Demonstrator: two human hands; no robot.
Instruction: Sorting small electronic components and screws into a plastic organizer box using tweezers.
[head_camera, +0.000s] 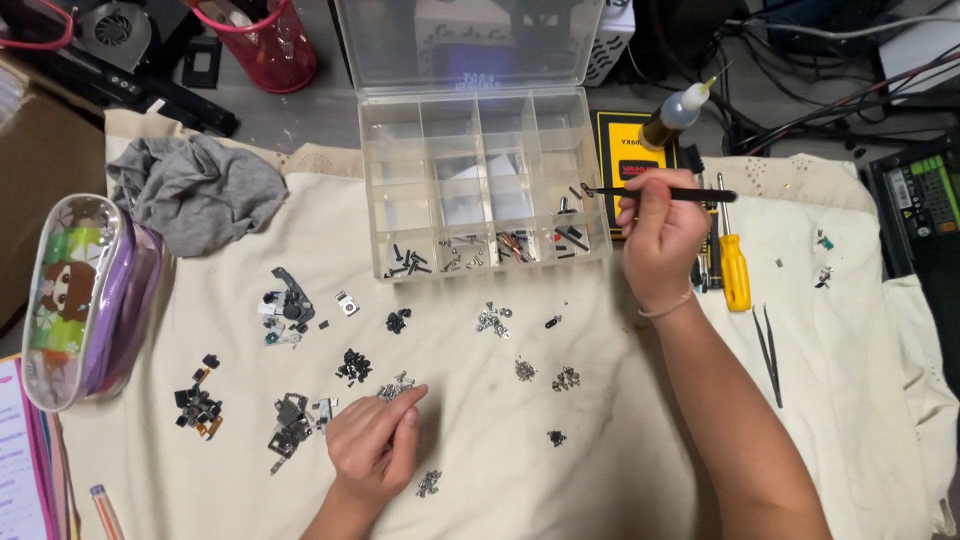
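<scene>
Left hand: the left hand (375, 445) rests on the cream cloth (620, 450), fingers loosely curled, fingertips on a small heap of screws (397, 386); it grips nothing that I can see.
Right hand: the right hand (658, 235) is closed around black tweezers (660, 193), tips pointing left toward the clear parts box (485, 185).
Sorted so far: only the front row of the box holds dark screws (408, 263) and bits; the rows behind look bare, apart from a white slip.
Left to sort: by my judgement most of it, since many little piles (353, 367) of screws and black parts (197, 408) lie spread across the cloth.
Around: a yellow screwdriver (735, 265) and spare tweezers (770, 352) lie right of the arm, a grey rag (197, 192) and a clear pencil case (85, 300) sit left, and a small glue bottle (677, 112) is behind.
In the way: the raised lid (468, 42) stands back, leaving the box free to reach.
</scene>
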